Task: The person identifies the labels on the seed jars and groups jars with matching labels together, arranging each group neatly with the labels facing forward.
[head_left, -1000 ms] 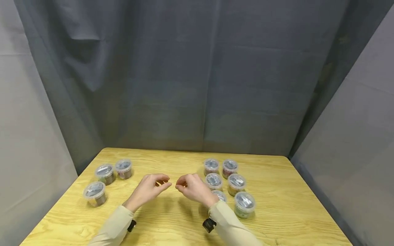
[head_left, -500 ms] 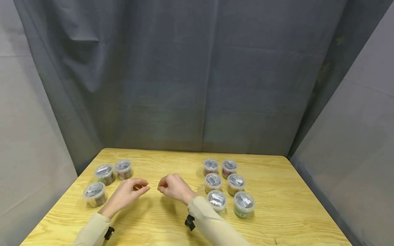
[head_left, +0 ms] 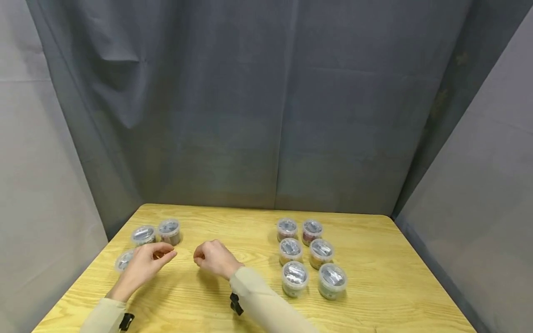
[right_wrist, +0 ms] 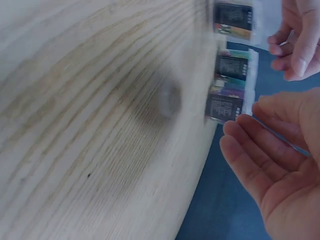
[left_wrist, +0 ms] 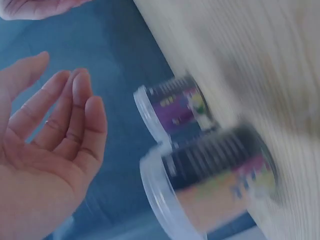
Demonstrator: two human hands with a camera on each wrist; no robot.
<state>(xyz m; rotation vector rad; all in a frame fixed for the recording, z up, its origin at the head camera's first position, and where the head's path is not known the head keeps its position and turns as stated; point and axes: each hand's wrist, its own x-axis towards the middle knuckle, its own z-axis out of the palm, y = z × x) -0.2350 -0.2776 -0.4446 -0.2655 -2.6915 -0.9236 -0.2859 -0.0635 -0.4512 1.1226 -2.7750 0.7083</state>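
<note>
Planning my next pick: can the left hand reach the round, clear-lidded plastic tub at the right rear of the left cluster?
Probably yes: the left hand looks empty, and nothing visible stands between it and that round, clear-lidded plastic tub.

Three tubs (head_left: 169,232) stand upright near my left hand (head_left: 145,267), pale lids on, labels colourful — the front tub (head_left: 123,261) partly hidden behind it, the rear two side by side.
</note>
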